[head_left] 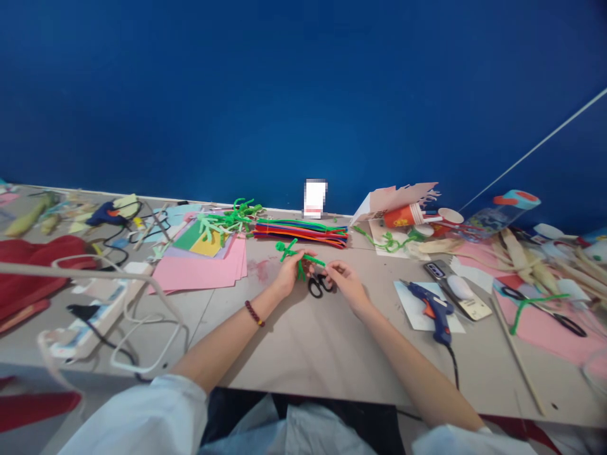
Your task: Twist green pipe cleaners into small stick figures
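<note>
My left hand [293,270], with a dark beaded bracelet at the wrist, is closed around a figure bent from green pipe cleaners [288,251]. The figure has a round knob at its upper left and several thin limbs. One straight limb runs right to my right hand [345,279], whose fingertips pinch its end. Black-handled scissors [315,287] lie on the table just below and between my hands, their blades hidden. Behind the hands rests a bundle of coloured pipe cleaners [303,234]. More twisted green pipe cleaners [232,218] are heaped to its left.
Pink paper sheets [199,272] lie at left, beyond a white power strip [102,309] with looping cables. At right are a blue glue gun [434,306], a phone [458,291], a wooden stick [516,354] and another pair of scissors [569,323]. A blue wall [303,95] rises behind.
</note>
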`<state>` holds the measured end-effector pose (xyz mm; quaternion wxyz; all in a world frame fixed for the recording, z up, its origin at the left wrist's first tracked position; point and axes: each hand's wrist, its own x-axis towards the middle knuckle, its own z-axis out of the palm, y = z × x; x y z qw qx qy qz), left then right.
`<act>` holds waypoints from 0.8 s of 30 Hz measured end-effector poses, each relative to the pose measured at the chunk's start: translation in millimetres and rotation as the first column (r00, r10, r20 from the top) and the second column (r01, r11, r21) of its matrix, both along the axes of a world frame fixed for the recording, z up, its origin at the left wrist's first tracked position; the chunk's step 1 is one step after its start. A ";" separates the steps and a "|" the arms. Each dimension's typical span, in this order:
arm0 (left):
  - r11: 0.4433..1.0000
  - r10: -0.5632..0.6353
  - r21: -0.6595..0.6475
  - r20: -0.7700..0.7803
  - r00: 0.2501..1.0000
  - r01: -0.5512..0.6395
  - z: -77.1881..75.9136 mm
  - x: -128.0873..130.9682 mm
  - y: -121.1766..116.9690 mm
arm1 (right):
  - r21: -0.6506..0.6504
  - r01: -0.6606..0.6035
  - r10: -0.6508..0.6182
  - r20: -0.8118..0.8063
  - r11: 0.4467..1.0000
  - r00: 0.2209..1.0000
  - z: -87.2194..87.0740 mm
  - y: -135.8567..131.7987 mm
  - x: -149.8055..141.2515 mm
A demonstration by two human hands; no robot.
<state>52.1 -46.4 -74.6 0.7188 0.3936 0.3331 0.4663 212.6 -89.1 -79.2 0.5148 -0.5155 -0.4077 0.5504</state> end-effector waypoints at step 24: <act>0.945 0.173 0.320 -0.301 0.938 -0.072 -4.6 2.3 -3.1 | 0.369 0.087 -0.224 0.347 0.925 0.911 -4.8 -4.8 -1.3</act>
